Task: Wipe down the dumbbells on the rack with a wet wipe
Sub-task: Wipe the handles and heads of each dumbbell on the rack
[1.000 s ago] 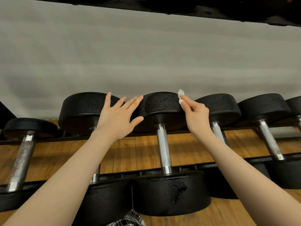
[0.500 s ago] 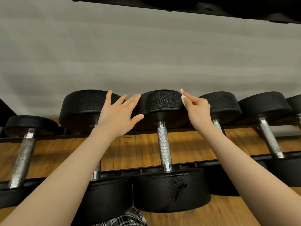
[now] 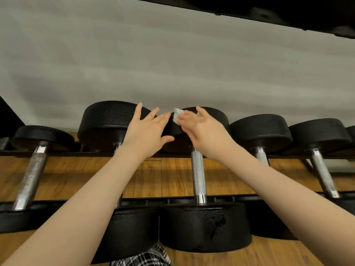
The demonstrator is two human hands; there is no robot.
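A pale wall [image 3: 172, 60] backs the rack [image 3: 172, 200], where dumbbells [image 3: 261, 131] lie in a row over a wood floor [image 3: 163, 175]. The left hand [image 3: 148, 133], fingers spread and holding nothing, rests against the middle dumbbell [image 3: 198, 175], likely steadying it. The right hand [image 3: 201, 127] pinches a wet wipe [image 3: 177, 116] against that dumbbell's far head to rub it.

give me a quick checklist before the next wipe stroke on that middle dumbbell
1. Wet wipe in the right hand: ok, pinched at the fingers.
2. Wipe on the middle dumbbell's far head: ok, at its upper left edge.
3. Left hand bracing: ok, open, fingers spread over the gap between the two heads.
4. Dumbbell seated on the rack: ok.
5. Wipe still moist: cannot tell.
6. Knurled handle wiped: cannot tell.
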